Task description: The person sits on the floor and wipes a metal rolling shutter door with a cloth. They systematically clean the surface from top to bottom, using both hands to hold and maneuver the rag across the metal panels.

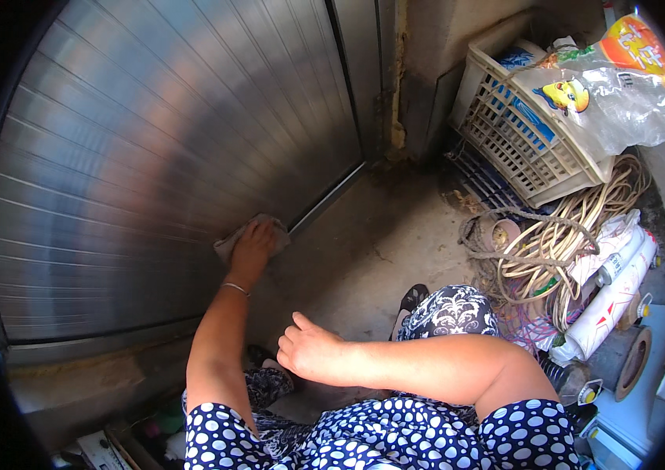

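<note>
A greyish-beige cloth (227,247) lies pressed under my left hand (254,247) against the ribbed metal door (215,149), low down near its bottom edge. My left fingers are spread over the cloth and hold it to the panel; part of it is hidden beneath them. A thin bracelet (236,288) circles that wrist. My right hand (310,348) hangs in front of my body, its fingers curled in and the thumb sticking out. Nothing shows in it, and it touches neither the door nor the cloth.
Far right, a cream plastic crate (524,145) holds a clear printed bag (622,98). Before it lie coiled cable (532,270), rope and a white rolled package (610,301). The concrete floor (356,247) runs between door and clutter. My patterned knee (451,313) is near right.
</note>
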A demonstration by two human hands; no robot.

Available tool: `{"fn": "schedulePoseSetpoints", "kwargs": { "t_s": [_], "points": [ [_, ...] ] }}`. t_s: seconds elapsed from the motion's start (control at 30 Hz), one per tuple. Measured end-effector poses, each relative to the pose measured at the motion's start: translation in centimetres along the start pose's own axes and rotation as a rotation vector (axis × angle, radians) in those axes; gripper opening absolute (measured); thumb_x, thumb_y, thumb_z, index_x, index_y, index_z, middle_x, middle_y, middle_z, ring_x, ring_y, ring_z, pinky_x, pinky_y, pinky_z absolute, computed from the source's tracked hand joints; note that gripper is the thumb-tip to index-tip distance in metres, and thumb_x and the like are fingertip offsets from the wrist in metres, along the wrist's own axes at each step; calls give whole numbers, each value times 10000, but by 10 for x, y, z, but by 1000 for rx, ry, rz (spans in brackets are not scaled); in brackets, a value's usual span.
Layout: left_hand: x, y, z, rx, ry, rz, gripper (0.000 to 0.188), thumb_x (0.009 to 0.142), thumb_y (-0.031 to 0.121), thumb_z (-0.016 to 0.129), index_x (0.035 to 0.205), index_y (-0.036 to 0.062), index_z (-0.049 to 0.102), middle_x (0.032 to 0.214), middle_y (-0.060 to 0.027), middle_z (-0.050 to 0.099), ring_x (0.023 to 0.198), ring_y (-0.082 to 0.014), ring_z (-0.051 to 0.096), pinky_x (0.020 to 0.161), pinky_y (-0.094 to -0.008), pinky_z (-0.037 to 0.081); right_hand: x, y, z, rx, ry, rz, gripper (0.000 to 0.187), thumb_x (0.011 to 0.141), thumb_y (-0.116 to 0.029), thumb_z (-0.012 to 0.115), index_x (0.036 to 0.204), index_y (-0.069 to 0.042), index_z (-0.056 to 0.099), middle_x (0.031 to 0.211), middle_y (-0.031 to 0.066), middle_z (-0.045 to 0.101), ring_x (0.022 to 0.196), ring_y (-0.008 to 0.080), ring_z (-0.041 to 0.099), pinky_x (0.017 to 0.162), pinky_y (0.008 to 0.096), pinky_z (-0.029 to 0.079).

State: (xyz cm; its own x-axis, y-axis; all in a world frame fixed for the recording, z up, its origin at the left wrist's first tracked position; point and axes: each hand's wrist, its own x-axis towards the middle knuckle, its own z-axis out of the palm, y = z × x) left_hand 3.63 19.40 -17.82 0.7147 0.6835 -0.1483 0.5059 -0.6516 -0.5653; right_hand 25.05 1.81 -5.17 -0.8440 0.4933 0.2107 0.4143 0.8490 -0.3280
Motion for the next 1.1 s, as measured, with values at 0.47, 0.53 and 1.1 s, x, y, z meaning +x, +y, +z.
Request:
{"fn": "schedulePoseSetpoints", "kwargs": {
  "t_s": [0.47,0.53,1.1],
  "points": [
    [-47,-186,-275,276,516,-406,561,826,-64,451,1341,151,512,1368,-66,514,1314,-262,434,1093,-441,341,14,21,-12,-86,-54,35,187,756,-175,639,920,-91,670,922,74,657,941,237,605,960,481,386],
    [-42,-219,-307,400,617,-511,637,787,-106,525,1336,216,528,1342,-12,551,1294,-216,469,1058,-393,394,6,27,-5,-111,11,55,143,741,-152,632,870,-91,644,853,65,621,889,232,586,945,469,396],
    [24,-109,-149,34,245,-151,499,866,89,441,1360,152,477,1490,-26,374,1406,-218,283,1142,-408,221,8,14,-6,-97,-67,11,156,748,-157,623,886,-90,648,867,65,625,904,238,586,1028,503,354]
  ]
}}
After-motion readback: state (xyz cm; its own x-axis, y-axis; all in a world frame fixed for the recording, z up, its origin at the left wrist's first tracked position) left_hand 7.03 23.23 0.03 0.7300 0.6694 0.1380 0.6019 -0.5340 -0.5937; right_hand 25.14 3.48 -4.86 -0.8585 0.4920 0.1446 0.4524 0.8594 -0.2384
